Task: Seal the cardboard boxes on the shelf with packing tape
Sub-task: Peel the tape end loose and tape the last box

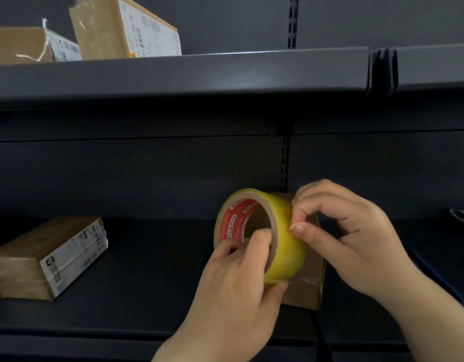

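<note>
- Fingers of my left hand [233, 286] hold the tape roll [262, 236]: some hooked through the core from the front, thumb under the yellow outer band at the bottom.
- Right hand [348, 236] fingers [301, 229] curled, tips pinching at the yellow outer surface on the roll's right side; can't tell if a loose tape end is between them.
- Roll held up on edge, open core facing left toward me, red printed liner visible inside the cardboard core.
- Roll sits in front of a small cardboard box [308, 286] on the lower shelf [147, 283]; box mostly hidden behind roll and hands, only its right and lower parts show. Can't tell if roll touches it.
- Second box [40, 259], flat, with white label on its end, lies at the left of the same shelf, well apart from my hands.
- Upper shelf [199, 71] carries two more boxes at far left: a bigger tilted one [121, 27] with white barcode labels, and a lower one [24, 45] just beside it with a loose white strip hanging off.
- Dark slotted upright [285, 163] on the back panel, just above the roll.
</note>
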The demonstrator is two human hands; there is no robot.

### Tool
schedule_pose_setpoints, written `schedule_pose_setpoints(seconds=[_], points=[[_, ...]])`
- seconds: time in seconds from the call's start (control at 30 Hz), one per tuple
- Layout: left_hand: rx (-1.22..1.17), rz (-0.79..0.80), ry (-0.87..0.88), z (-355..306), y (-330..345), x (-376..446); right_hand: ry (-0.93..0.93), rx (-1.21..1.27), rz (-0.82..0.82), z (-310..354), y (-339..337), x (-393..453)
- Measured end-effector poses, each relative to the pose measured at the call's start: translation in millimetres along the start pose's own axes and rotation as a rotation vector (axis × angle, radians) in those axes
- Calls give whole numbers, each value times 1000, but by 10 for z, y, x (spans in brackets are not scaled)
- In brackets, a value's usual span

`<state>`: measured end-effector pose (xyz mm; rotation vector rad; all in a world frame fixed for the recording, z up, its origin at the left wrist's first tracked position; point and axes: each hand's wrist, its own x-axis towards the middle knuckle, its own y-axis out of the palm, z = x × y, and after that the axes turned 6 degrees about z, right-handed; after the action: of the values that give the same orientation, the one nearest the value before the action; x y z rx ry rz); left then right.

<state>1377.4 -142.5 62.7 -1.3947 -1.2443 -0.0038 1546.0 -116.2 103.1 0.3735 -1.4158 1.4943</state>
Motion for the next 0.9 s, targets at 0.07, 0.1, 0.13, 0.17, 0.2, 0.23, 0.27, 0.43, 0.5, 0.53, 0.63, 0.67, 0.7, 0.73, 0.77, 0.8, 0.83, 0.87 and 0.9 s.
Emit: schedule_pose_setpoints(seconds=[0.07, 0.1, 0.13, 0.17, 0.2, 0.23, 0.27, 0.43, 0.5, 0.53, 0.63, 0.67, 0.7, 0.73, 0.77, 0.8, 0.83, 0.87, 0.9], points=[[-6, 2, -6, 9, -7, 10, 3, -10, -15, -9, 40, -17], [-23, 2, -11, 11, -20, 18, 6, -3, -33, -6, 61, -31], [-43, 1, -14, 13, -39, 34, 6, 6, -65, -3, 85, -44], [-51, -2, -5, 15, -60, 53, 5, 6, -104, 5, 109, -52], [-43, -6, 13, 17, -73, 71, 9, -9, -135, 15, 131, -60], [-28, -8, 29, 20, -77, 83, 17, -28, -151, 28, 156, -64], [-13, -6, 36, 23, -69, 85, 26, -44, -166, 42, 182, -76], [61, 5, 23, 68, -1, 66, 18, -123, -238, 59, 261, -146], [52, 20, 9, 77, 14, 62, 18, -145, -190, 44, 247, -135], [50, 30, 3, 83, 13, 61, 16, -142, -166, 31, 235, -123], [30, 45, -17, 117, -4, 78, 7, -153, -110, 10, 226, -70], [23, 46, -25, 129, -14, 87, 0, -158, -119, 4, 228, -59], [29, 44, -22, 141, -26, 105, 1, -159, -142, -5, 233, -45], [45, 45, -10, 145, -37, 124, 13, -161, -162, -8, 237, -28], [56, 49, 1, 143, -35, 138, 28, -155, -163, -8, 243, -15], [55, 55, 4, 138, -24, 143, 39, -146, -152, -7, 253, -15], [40, 66, 1, 131, -12, 144, 45, -136, -146, -9, 265, -19], [37, 74, -6, 132, 1, 142, 47, -129, -148, -12, 276, -26], [54, 77, -10, 136, 11, 145, 51, -129, -149, -11, 286, -28]])
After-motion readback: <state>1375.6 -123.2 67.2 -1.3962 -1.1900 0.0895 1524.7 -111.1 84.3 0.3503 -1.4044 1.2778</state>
